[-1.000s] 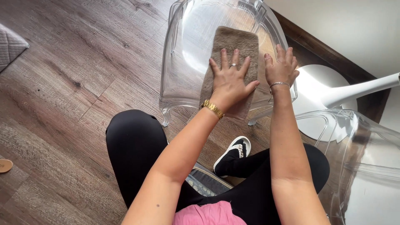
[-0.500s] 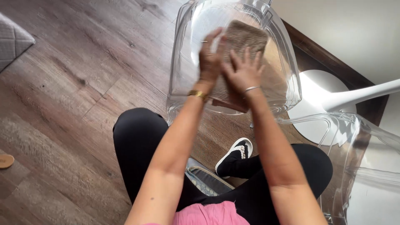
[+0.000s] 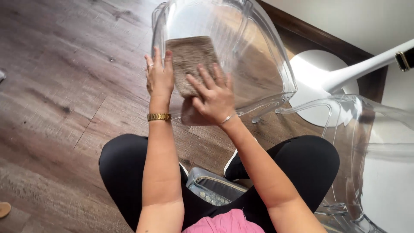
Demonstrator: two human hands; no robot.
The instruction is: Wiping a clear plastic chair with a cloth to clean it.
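Note:
A fuzzy brown cloth (image 3: 190, 58) lies on the seat of a clear plastic chair (image 3: 258, 56) in front of me. My left hand (image 3: 158, 77) rests against the cloth's left edge, fingers straight and together. My right hand (image 3: 214, 96) lies flat on the lower part of the cloth, fingers spread and pressing it onto the seat. A gold watch band circles my left wrist and a thin bracelet my right.
I sit on a wooden plank floor (image 3: 64, 86) with legs in black trousers (image 3: 125, 172). A second clear chair (image 3: 366, 142) stands at my right. A white round table base (image 3: 321, 86) sits behind it. A grey bag (image 3: 211, 190) lies between my legs.
Both hands have shifted left across the chair seat with the cloth. The right hand moved from the chair's right side onto the cloth; the left slid to its left edge.

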